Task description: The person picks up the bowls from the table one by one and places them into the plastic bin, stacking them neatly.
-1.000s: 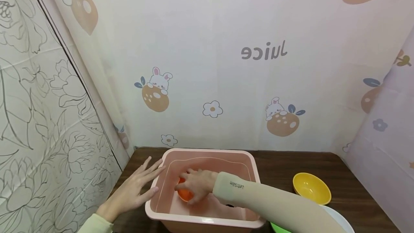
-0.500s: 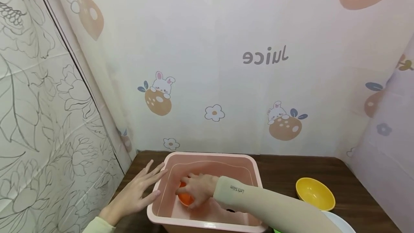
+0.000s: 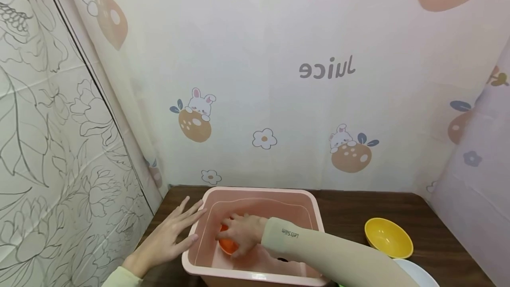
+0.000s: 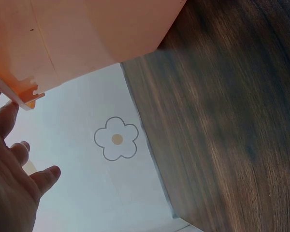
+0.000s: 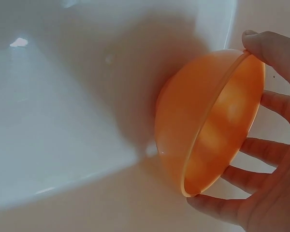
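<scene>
A pink plastic basin (image 3: 255, 275) stands on the dark wooden table. Inside its left part my right hand (image 3: 245, 234) holds an orange bowl (image 3: 226, 247) from above. The right wrist view shows that bowl (image 5: 183, 111) tilted, low over the basin's floor, thumb on one side of the rim and fingertips spread around the other. My left hand (image 3: 169, 236) lies at the basin's left rim with fingers extended. In the left wrist view, fingertips of the left hand (image 4: 9, 164) are right at the rim's underside.
To the basin's right a yellow bowl (image 3: 388, 237) sits on the table (image 3: 346, 207). A white dish (image 3: 418, 273) is partly hidden under the right forearm, and a green edge (image 3: 341, 285) shows at the bottom. Patterned curtains close off the back and both sides.
The head view has shifted slightly, so everything appears a little lower. Both hands and the orange bowl keep nearly the same place at the basin.
</scene>
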Tool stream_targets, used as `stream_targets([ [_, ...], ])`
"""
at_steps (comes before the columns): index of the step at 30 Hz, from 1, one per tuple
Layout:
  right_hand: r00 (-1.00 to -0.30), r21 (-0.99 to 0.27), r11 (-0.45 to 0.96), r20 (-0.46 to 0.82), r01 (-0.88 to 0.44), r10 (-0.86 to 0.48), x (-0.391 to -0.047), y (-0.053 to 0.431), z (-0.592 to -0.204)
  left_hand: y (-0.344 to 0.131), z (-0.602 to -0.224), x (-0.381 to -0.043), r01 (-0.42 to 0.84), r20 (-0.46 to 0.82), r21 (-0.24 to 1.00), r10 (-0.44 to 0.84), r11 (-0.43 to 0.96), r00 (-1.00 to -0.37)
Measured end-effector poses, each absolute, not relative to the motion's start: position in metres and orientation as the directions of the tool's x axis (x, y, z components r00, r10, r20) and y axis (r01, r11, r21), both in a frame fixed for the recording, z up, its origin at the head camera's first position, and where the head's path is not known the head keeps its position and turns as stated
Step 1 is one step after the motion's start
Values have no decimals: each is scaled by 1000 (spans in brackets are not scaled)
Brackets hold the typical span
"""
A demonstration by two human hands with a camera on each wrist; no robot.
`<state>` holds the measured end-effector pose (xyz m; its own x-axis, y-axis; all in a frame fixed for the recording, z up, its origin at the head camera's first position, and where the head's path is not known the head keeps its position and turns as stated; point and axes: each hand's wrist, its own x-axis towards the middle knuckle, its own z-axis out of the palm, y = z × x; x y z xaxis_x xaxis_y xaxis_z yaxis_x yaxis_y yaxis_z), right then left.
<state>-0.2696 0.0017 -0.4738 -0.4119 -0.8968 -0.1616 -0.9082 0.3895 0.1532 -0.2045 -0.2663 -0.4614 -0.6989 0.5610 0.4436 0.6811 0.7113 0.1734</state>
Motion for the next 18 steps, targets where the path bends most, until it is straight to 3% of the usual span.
stream_targets([
  [18,-434,162,410,-159,-897,-887,-268,2,-479,-265,-461,-205,693,450,172,570,700,-687],
])
